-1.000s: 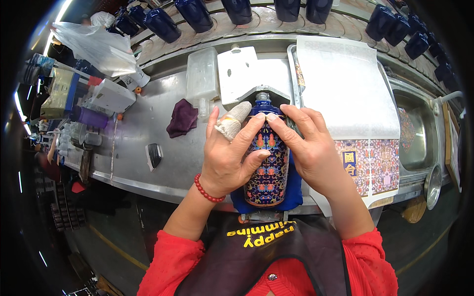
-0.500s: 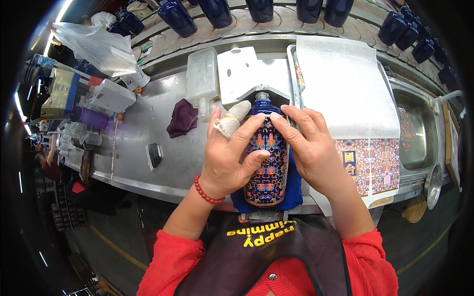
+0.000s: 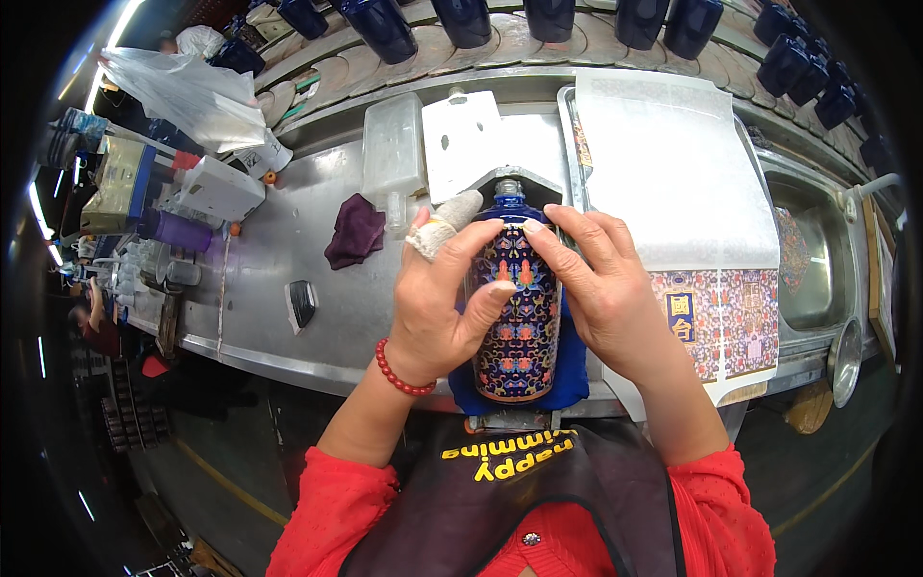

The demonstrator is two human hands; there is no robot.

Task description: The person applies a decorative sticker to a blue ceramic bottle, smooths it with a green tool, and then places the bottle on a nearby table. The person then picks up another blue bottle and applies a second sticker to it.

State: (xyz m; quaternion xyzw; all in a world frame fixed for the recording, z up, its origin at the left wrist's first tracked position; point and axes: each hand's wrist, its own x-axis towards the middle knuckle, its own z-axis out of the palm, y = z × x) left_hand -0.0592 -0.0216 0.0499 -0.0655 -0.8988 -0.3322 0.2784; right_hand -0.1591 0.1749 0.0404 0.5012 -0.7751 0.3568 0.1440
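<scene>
A dark blue bottle (image 3: 516, 332) lies tilted on a blue cloth (image 3: 574, 370), its clear glass neck pointing away from me. A colourful floral decal covers its body up to the shoulder. My left hand (image 3: 437, 298) has its index fingertip on the decal's upper edge and its thumb apart, at the bottle's left side. One left finger wears an off-white cover (image 3: 435, 236). My right hand (image 3: 601, 288) lays an index fingertip on that same edge, with other fingers stretched along the right shoulder. Neither hand wraps around the bottle.
Patterned decal sheets (image 3: 716, 322) lie under white paper (image 3: 678, 173) on the right, beside a metal sink (image 3: 812, 260). Left of the bottle are a purple cloth (image 3: 356, 231) and a clear plastic box (image 3: 392, 144). Several blue bottles (image 3: 461, 21) stand on a slatted conveyor behind.
My left index finger and thumb have slid slightly left across the bottle. My right hand stays nearly still. The bottles on the conveyor behind have shifted right.
</scene>
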